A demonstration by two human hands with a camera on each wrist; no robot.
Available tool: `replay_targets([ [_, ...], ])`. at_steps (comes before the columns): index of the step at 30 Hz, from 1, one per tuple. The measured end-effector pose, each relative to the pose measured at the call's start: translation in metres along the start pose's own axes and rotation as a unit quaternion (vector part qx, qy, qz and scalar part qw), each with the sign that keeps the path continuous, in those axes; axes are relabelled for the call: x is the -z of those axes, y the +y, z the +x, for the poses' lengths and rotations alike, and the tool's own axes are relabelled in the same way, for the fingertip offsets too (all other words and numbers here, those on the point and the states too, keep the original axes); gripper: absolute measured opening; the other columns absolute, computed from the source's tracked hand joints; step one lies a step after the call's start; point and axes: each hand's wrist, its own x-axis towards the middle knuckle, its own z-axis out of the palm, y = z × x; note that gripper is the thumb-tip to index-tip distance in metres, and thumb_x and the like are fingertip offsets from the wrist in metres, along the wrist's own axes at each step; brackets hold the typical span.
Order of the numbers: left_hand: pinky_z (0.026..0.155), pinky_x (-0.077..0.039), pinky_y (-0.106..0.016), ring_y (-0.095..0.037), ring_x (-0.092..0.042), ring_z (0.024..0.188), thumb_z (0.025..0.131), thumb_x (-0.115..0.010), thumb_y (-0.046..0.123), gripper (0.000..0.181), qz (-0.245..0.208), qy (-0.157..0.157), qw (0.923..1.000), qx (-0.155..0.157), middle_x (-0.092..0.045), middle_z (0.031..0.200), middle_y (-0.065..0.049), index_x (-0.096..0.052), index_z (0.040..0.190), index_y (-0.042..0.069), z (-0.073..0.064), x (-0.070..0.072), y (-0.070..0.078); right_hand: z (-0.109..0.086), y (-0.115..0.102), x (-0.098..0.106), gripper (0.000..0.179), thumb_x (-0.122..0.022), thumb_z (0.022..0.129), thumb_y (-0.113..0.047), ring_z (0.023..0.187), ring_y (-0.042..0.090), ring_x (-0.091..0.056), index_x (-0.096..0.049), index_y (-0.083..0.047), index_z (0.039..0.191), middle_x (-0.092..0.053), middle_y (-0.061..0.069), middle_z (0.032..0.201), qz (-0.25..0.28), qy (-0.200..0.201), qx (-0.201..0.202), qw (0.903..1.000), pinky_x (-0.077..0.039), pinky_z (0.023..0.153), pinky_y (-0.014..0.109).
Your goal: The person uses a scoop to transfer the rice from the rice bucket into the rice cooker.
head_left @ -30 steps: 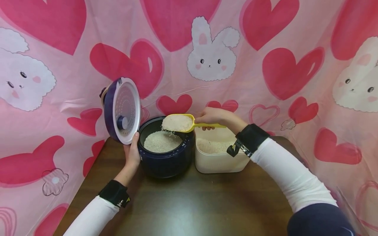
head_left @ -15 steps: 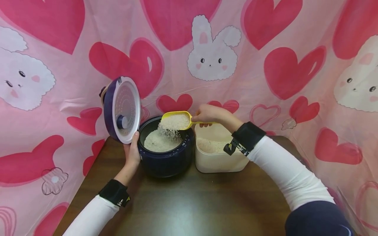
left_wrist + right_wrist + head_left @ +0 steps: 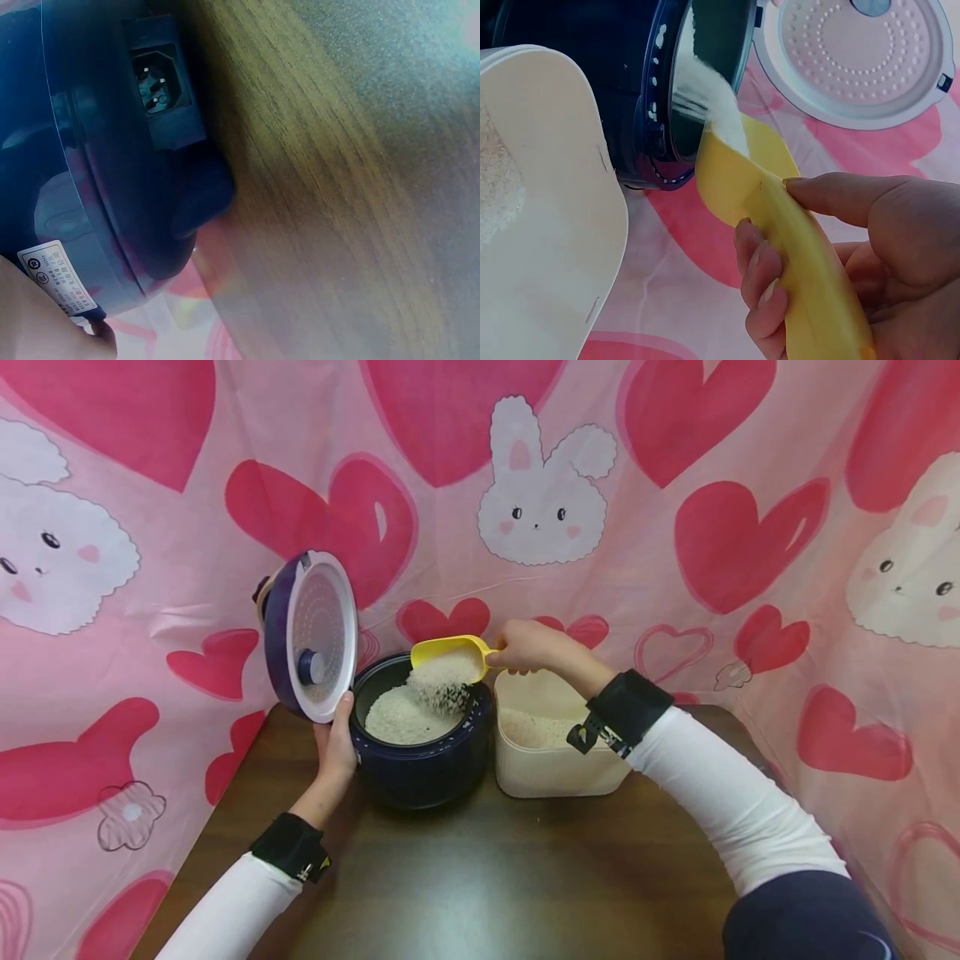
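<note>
The right hand [image 3: 532, 646] grips a yellow scoop [image 3: 444, 645] by its handle. Tilted over the rice cooker [image 3: 420, 781], the scoop sheds white rice [image 3: 724, 101] in a stream into the pot. A mound of rice [image 3: 405, 717] lies inside the dark blue cooker. Its raised lid [image 3: 279, 639], white and dotted inside, stands at the left. At the lid's lower edge the left hand [image 3: 336, 752] holds it, thumb in front; its other fingers are mostly hidden. In the left wrist view, part of that hand [image 3: 37, 319] shows beside the cooker's labelled side.
A cream bin [image 3: 562, 772] holding more rice stands right of the cooker, beneath the right forearm. Both sit near the back of the brown wooden table [image 3: 480, 877]. Stray grains dot the cooker's rim. A pink curtain [image 3: 630, 568] hangs behind. The cooker's power socket [image 3: 156, 81] faces the left wrist camera.
The right hand has tipped the scoop further over the pot and shifted it slightly up; rice now pours from it. Left hand and lid keep their place.
</note>
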Motion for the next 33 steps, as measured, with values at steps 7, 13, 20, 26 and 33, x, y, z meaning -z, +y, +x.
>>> replay_targets([
  [7, 0.119, -0.029, -0.023, -0.013, -0.044, 0.134, 0.103, -0.058, 0.030, 0.059, -0.001, 0.005, 1.0000, 0.002, -0.047, 0.153, -0.008, -0.040, 0.156, 0.008, 0.000, 0.000, -0.002, 0.002, -0.007, -0.007, 0.021, -0.071, 0.095, -0.025, 0.068, 0.020, -0.050, -0.075, -0.005, 0.092, -0.055, 0.000, 0.070, -0.025, 0.041, 0.026, 0.9985, -0.042, 0.062, 0.029],
  [13, 0.118, -0.029, -0.023, -0.013, -0.045, 0.134, 0.103, -0.058, 0.029, 0.059, 0.001, 0.006, 1.0000, 0.001, -0.047, 0.153, -0.010, -0.041, 0.156, 0.008, -0.001, 0.000, -0.005, 0.000, -0.009, -0.012, 0.019, -0.069, 0.096, -0.023, 0.074, 0.023, -0.054, -0.071, -0.005, 0.099, -0.061, 0.005, 0.081, -0.035, 0.075, 0.037, 0.9959, -0.048, 0.070, 0.032],
  [20, 0.121, -0.026, -0.025, -0.017, -0.040, 0.140, 0.103, -0.057, 0.032, 0.064, 0.014, -0.002, 0.9999, 0.001, -0.043, 0.158, -0.010, -0.036, 0.159, 0.009, -0.001, -0.002, -0.003, -0.003, -0.004, -0.012, 0.025, -0.077, 0.092, -0.024, 0.080, 0.025, -0.056, -0.068, -0.004, 0.104, -0.064, 0.008, 0.088, -0.030, 0.087, 0.035, 0.9952, -0.050, 0.074, 0.034],
  [26, 0.121, -0.026, -0.025, -0.017, -0.040, 0.139, 0.103, -0.057, 0.031, 0.063, 0.012, 0.000, 0.9999, 0.002, -0.043, 0.158, -0.010, -0.036, 0.158, 0.009, -0.002, -0.002, -0.001, -0.005, 0.013, -0.013, 0.031, -0.077, 0.094, -0.029, 0.079, 0.025, -0.057, -0.068, -0.002, 0.108, -0.066, 0.009, 0.090, 0.004, 0.080, 0.035, 0.9962, -0.051, 0.073, 0.034],
  [33, 0.120, -0.027, -0.024, -0.016, -0.042, 0.138, 0.103, -0.057, 0.029, 0.061, 0.007, 0.000, 1.0000, -0.004, -0.045, 0.156, -0.010, -0.038, 0.157, 0.008, -0.001, -0.003, -0.002, -0.011, 0.047, -0.016, 0.032, -0.067, 0.101, -0.033, 0.074, 0.027, -0.062, -0.068, -0.002, 0.109, -0.067, 0.012, 0.089, 0.132, 0.011, 0.025, 0.9909, -0.056, 0.065, 0.029],
])
